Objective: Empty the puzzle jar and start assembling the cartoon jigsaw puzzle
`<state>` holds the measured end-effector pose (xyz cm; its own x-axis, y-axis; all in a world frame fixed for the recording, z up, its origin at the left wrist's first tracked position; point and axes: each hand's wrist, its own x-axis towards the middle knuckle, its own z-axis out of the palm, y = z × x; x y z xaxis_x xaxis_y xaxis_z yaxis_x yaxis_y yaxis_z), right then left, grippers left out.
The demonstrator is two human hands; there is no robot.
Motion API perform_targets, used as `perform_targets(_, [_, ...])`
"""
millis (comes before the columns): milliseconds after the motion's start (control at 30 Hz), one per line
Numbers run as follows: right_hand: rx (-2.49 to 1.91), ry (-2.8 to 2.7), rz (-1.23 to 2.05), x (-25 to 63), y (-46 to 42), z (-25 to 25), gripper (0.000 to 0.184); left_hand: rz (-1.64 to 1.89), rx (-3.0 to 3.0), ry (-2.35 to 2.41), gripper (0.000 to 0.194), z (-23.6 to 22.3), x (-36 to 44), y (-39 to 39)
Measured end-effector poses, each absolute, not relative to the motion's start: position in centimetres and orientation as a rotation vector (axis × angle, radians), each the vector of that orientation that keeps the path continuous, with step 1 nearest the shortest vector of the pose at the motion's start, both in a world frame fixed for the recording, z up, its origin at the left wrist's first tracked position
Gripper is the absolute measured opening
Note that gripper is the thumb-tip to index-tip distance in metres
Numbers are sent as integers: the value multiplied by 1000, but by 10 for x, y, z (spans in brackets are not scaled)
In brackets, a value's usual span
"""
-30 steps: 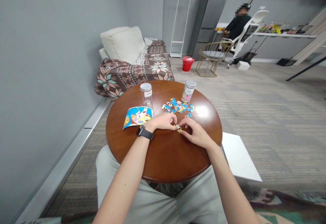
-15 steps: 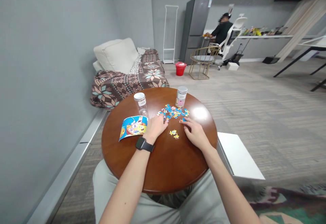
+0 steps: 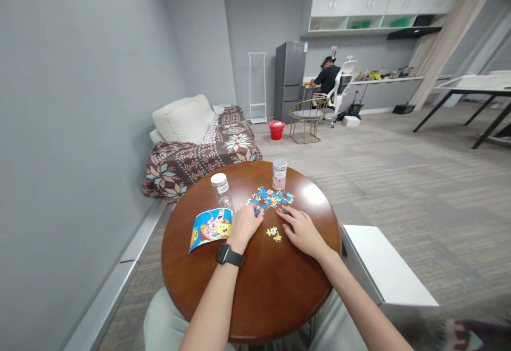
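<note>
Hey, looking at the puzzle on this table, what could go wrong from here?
The small joined cluster lies close to the right hand, so a sweep of the palm might knock it apart. The clear jar stands upright near the left hand, beyond the picture sheet, and could tip if bumped. Spreading the loose pieces might nudge some against the other jar, right behind them.

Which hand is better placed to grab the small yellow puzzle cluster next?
Probably the right hand: its thumb is just beside the yellow cluster, while the left hand reaches toward the loose pieces.
</note>
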<state>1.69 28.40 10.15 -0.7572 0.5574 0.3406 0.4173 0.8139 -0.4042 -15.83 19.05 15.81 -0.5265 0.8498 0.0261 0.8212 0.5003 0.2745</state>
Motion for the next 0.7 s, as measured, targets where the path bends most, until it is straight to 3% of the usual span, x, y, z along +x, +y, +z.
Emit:
perform_targets(333, [-702,-2588,550,-8,301,131,52,438,1604,2456,28,164,-159,189])
perform_targets(500, [-859,-2470,673,-46,322,158,31,437,1605,2486,29,153,-164,192])
perform_targets(700, [-965,-2196,810,-56,338,146,27,409,1578,2517,29,153,-163,191])
